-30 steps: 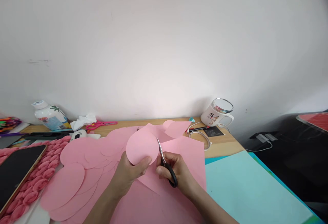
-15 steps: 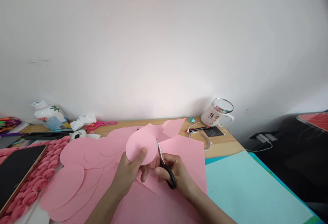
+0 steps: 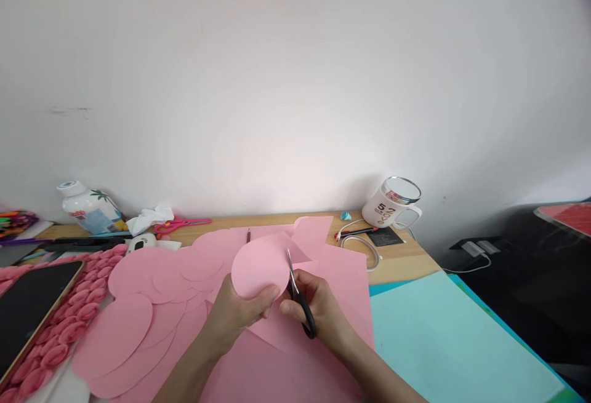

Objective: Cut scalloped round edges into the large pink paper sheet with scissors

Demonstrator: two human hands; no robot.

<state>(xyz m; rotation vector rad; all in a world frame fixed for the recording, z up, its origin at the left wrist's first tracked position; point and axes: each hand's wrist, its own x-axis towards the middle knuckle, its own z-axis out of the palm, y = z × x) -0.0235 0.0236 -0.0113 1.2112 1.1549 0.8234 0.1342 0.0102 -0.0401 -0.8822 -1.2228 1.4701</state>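
Observation:
Between the thumb and fingers of my left hand (image 3: 237, 311) is a piece of pink paper (image 3: 258, 264) with a rounded left edge. My right hand (image 3: 318, 307) grips black-handled scissors (image 3: 302, 304), their blades pointing up and lying at the right side of that piece. An offcut corner stands out behind the blades. Beneath both hands spread pink paper sheets (image 3: 346, 304). Several pink paper circles (image 3: 115, 335) overlap in a pile to the left of my left hand.
Light blue paper (image 3: 452, 335) lies at the right. Along the wall stand a white mug (image 3: 383, 206), a coiled cable (image 3: 369, 246), pink scissors (image 3: 178, 224) and a white bottle (image 3: 90, 209). A phone (image 3: 32, 311) rests on a pink braided mat (image 3: 69, 323) at far left.
My left hand has turned the pink paper piece and shifted it slightly right, against the scissor blades. A pencil behind it shows more fully. The scissors have barely moved.

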